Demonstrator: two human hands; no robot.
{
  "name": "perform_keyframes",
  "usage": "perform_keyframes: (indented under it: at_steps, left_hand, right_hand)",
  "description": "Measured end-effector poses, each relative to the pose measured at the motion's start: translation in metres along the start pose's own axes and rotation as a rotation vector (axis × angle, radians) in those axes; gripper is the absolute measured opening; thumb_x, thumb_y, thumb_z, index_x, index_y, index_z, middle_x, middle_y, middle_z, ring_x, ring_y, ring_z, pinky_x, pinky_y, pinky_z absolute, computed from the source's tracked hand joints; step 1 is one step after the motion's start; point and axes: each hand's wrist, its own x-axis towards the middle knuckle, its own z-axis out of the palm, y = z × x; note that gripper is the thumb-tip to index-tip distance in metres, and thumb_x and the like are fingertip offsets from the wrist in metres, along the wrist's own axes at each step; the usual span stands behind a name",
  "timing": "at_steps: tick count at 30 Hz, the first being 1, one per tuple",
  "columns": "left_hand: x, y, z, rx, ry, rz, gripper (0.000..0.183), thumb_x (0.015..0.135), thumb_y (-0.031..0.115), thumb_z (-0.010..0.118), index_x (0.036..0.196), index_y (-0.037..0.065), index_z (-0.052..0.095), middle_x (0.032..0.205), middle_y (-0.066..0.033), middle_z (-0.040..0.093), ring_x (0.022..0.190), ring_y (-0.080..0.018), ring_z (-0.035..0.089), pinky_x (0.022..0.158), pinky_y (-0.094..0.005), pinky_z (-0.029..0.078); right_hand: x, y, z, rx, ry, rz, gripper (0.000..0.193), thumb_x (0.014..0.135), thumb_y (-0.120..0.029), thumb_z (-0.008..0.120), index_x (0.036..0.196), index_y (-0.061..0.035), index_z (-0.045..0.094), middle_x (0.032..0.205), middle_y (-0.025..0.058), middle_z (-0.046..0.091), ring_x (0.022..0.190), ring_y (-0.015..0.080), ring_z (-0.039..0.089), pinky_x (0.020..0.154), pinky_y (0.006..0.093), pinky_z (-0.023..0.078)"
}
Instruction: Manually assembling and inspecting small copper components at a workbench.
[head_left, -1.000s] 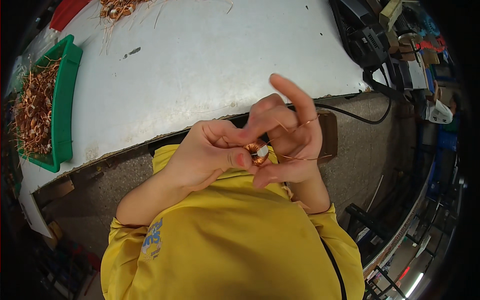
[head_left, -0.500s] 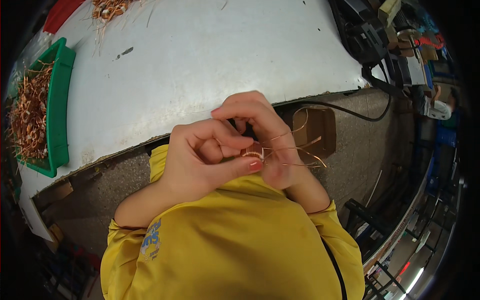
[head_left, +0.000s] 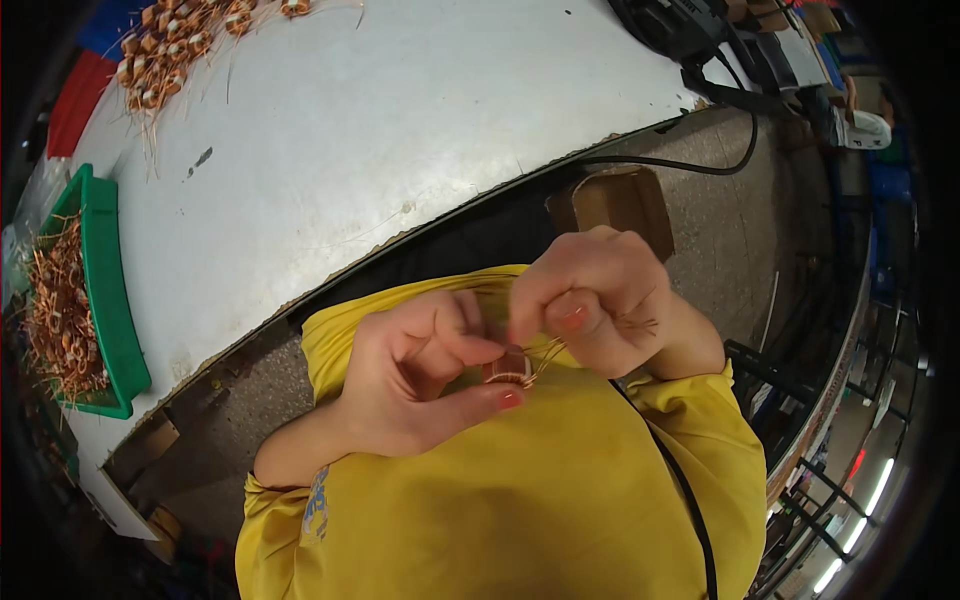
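My left hand pinches a small ring-shaped coil wound with copper wire between thumb and forefinger, just in front of my yellow shirt. From the coil's right side, thin copper wire leads run across to my right hand. That hand is closed around the leads, its thumb pressed against the curled fingers, and loose wire tips poke out on its far right side. Exactly how many leads lie inside the right fist is hidden. Both hands are held just off the table's near edge.
A pale worktable spans the far side. On it are a green tray full of copper coils and a pile of coils. A black device with a cable sits far right; a cardboard box stands below the edge.
My right hand has moved from over the coil to its right and closed on the wire leads. Both hands sit lower in view, and the head view has shifted.
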Motion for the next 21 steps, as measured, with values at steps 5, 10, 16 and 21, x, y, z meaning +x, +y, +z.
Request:
perform_keyframes:
  at_steps: [5,10,16,21]
  left_hand:
    - [-0.017,0.001,-0.020,-0.097,-0.029,0.026,0.029,0.066,-0.019,0.060,0.080,0.001,0.044,0.081,-0.0092,0.051,0.075,-0.0217,0.057,0.067,-0.0256,0.047]
    - [-0.035,0.017,-0.040,-0.156,0.020,-0.023,0.030,0.067,-0.015,0.063,0.085,0.001,0.046,0.082,-0.0098,0.050,0.074,-0.0220,0.057,0.063,-0.0257,0.046]
    - [-0.018,0.027,-0.025,0.091,-0.102,-0.094,0.022,0.073,-0.009,0.060,0.087,0.005,0.050,0.073,-0.0048,0.050,0.060,-0.0139,0.043,0.053,-0.0233,0.038]
    - [-0.011,0.034,-0.020,0.590,-0.117,0.047,0.007,0.080,0.000,0.054,0.075,0.004,0.052,0.066,-0.0022,0.050,0.056,-0.0095,0.042,0.049,-0.0204,0.035]
  right_hand:
    - [-0.040,-0.016,-0.090,0.009,0.772,-0.003,0.011,0.082,-0.006,0.043,0.090,-0.0028,0.051,0.058,-0.0004,0.043,0.047,0.0071,0.034,0.039,0.0196,0.027]
    - [-0.019,-0.027,-0.055,-0.062,0.454,-0.153,0.023,0.093,-0.022,0.037,0.075,-0.0082,0.038,0.055,-0.0018,0.038,0.040,0.0044,0.022,0.038,0.0185,0.021]
    - [0.083,-0.014,-0.020,-0.487,0.088,0.139,0.018,0.088,-0.012,0.041,0.075,-0.0059,0.052,0.055,-0.0011,0.039,0.048,0.0079,0.032,0.046,0.0195,0.028]
    - [0.181,0.048,0.012,-1.229,0.159,-0.397,0.014,0.078,-0.010,0.053,0.092,-0.0050,0.051,0.079,0.0065,0.056,0.076,0.0232,0.053,0.067,0.0318,0.043]
